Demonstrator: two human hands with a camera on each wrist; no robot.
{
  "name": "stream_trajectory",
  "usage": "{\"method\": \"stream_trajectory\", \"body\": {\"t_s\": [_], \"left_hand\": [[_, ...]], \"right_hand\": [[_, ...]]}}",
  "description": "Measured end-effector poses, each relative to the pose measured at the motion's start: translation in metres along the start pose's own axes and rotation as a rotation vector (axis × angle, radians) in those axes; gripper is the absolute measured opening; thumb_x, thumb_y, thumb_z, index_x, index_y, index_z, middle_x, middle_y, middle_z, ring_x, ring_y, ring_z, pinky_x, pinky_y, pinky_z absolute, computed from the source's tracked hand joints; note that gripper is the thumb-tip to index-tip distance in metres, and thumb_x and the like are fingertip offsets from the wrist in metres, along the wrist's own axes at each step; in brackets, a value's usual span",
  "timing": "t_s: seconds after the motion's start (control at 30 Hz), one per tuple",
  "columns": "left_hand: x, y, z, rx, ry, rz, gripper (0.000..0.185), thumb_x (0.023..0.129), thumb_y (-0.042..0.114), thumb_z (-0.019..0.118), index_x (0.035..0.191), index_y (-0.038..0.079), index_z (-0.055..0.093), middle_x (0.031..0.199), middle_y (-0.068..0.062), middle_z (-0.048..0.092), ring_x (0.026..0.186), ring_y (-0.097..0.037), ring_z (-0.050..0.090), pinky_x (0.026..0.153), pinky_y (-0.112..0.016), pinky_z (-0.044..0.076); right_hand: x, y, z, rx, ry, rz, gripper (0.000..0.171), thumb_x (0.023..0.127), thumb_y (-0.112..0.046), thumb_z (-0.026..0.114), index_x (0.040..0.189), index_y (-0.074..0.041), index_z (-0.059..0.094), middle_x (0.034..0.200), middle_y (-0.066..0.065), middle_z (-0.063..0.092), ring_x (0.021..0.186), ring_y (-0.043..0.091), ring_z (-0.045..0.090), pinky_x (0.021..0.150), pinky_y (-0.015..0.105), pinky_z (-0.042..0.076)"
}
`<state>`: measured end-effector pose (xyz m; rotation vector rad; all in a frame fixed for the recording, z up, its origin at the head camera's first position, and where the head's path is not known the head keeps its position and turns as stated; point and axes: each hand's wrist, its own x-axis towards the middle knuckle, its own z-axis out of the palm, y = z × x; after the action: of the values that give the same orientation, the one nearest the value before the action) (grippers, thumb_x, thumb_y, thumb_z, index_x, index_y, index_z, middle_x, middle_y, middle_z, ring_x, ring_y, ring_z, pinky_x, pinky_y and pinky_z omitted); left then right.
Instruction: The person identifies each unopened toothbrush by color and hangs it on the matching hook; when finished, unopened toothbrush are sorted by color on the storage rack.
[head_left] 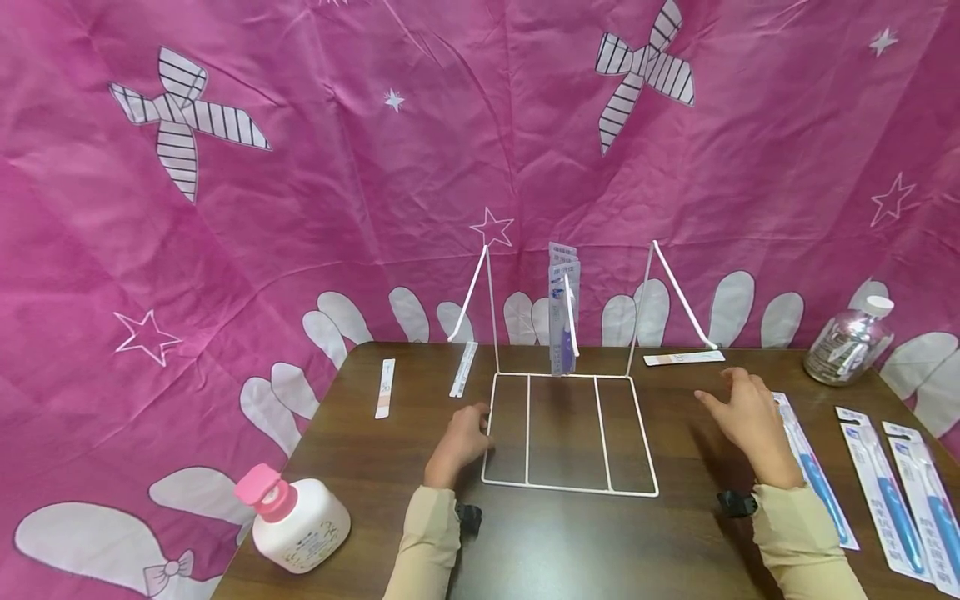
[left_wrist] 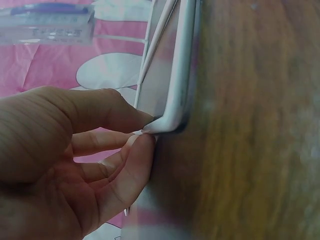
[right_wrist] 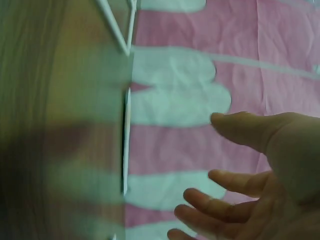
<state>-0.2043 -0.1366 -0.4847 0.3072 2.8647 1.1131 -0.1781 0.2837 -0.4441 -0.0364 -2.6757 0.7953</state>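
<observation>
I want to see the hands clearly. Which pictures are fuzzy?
Head view: sharp, though the rack and table edge bend near the sides. Left wrist view: fingers fairly clear, table blurred. Right wrist view: soft all over, the right hand hazy.

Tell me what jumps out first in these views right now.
The white wire rack at the table's middle, with packaged toothbrushes hanging from its upright back. The left hand pinches the rack's left edge, its fingers on the wire; the right hand hovers open beside more toothbrush packs lying at right.
</observation>
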Motion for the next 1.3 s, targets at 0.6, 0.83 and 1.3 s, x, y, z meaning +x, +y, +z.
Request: {"method": "stream_trajectory", "body": {"t_s": [0.6,0.83,1.3], "left_hand": [[0.001,-0.003,0.002,0.014,-0.008,-0.011,0.047,0.073,-0.008,0.076,0.119,-0.009,0.063,0.083,-0.008,0.06,0.07,-0.021,0.054,0.062,-0.035,0.047],[0.003,-0.003,0.001,0.023,0.006,0.0,0.048,0.072,-0.008,0.077,0.118,-0.009,0.063,0.083,-0.009,0.061,0.071,-0.02,0.055,0.063,-0.034,0.048],[0.003,-0.002,0.001,0.009,0.001,-0.003,0.048,0.073,-0.008,0.076,0.119,-0.009,0.063,0.083,-0.008,0.059,0.071,-0.021,0.053,0.062,-0.034,0.046]], "right_hand": [[-0.005,0.07,-0.045,-0.118,-0.024,0.185,0.05,0.091,-0.021,0.066,0.099,0.026,0.05,0.099,0.054,0.043,0.096,0.07,0.038,0.082,0.07,0.031],[-0.004,0.08,-0.05,-0.151,-0.104,0.257,0.052,0.089,-0.024,0.067,0.09,0.026,0.054,0.096,0.053,0.049,0.09,0.07,0.047,0.069,0.067,0.041],[0.003,0.084,-0.046,-0.142,-0.247,0.446,0.039,0.087,-0.022,0.06,0.094,0.017,0.061,0.111,0.053,0.047,0.1,0.068,0.049,0.072,0.069,0.044]]}}
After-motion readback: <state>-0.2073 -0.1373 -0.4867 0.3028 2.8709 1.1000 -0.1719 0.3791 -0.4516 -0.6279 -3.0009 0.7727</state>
